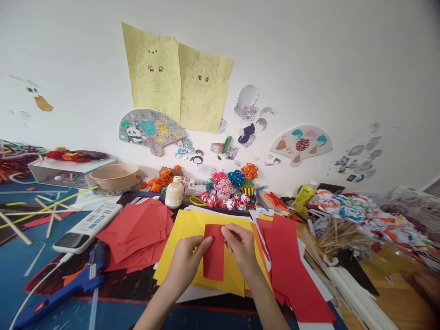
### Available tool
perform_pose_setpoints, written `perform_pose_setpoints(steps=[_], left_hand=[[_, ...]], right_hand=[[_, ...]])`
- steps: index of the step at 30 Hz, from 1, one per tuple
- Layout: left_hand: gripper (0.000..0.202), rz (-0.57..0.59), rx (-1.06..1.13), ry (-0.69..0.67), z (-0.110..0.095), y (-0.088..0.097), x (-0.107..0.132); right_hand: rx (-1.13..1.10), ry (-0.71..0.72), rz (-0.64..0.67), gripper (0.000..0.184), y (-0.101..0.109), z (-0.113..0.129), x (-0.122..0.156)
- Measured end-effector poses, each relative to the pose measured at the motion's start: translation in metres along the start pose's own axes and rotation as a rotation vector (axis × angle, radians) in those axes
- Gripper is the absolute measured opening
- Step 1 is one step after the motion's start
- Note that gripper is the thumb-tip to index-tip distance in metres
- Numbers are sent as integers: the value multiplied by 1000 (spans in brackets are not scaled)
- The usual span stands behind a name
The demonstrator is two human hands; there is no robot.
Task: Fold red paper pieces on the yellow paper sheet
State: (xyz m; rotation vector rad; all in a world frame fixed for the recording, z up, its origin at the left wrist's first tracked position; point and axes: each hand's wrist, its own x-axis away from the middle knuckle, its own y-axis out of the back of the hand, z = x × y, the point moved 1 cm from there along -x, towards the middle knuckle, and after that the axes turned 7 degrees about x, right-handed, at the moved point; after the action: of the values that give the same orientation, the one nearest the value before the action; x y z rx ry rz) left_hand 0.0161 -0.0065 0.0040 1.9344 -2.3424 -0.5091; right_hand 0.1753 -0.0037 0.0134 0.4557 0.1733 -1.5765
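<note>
Fingers [207, 241] of left hand [187, 260] and right hand [243, 250] hold a narrow red paper rectangle [213, 263]; blue desk [13, 270] at eight o'clock, white wall [220, 23] at twelve.

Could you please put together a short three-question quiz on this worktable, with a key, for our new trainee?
1. True or false: the left hand and the right hand both have fingers on the small red strip.

2. Which of these lies beneath that strip?
A) A round bowl
B) Yellow paper
C) A power strip

3. Fill the gap: as seen in the picture, the blue glue gun lies to the ___ of the yellow paper.

Key: 1. True. 2. B. 3. Left.
</note>
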Motion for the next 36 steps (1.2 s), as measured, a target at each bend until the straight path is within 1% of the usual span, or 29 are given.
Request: perform_pose_setpoints(steps=[2, 3, 7, 8, 10, 13, 15, 18, 19, 21, 24, 29, 31, 34, 36], left_hand=[[49, -59, -27, 3, 2, 0, 0], [49, -62, -21, 4, 3, -1, 0], [47, 43, 26, -20, 2, -4, 0], [46, 52, 22, -29, 1, -5, 0], [45, 15, -10, -44, 0, -7, 1], [44, -64, -28, -40, -2, -9, 4], [43, -33, 30, -3, -4, -10, 5], [39, 71, 118, 37, -5, -14, 8], [38, 75, 120, 36, -5, -15, 8], [39, 27, 95, 19, -4, -15, 8], [40, -42, 57, 9, -2, -14, 8], [45, -59, -15, 9, -2, -8, 7], [44, -76, -81, -6, -2, -6, 7], [40, -140, -205, -43, -3, -5, 5], [38, -157, -213, -69, -2, -4, 3]], right_hand=[[10, 10, -12, 28, 0, 0, 1], [15, 13, -20, 28, 0, 0, 1], [38, 8, -96, 31, 2, -2, 1], [43, 6, -124, 32, 2, -2, 1], [46, 5, -162, 33, 3, -2, 1], [31, 5, -175, 35, 2, -1, 2], [27, 2, -206, 34, 2, -2, 2], [43, -22, -299, 35, 3, -4, 1], [49, -32, -326, 36, 4, -6, 1], [54, -44, -348, 38, 4, -8, 0], [41, -49, -339, 40, 3, -10, -1], [-17, -86, -323, 38, 4, -13, -2], [-52, -108, -287, 37, 6, -16, -3], [-117, -146, -221, 34, 7, -20, -5], [-131, -166, -154, 33, 5, -23, -5]])
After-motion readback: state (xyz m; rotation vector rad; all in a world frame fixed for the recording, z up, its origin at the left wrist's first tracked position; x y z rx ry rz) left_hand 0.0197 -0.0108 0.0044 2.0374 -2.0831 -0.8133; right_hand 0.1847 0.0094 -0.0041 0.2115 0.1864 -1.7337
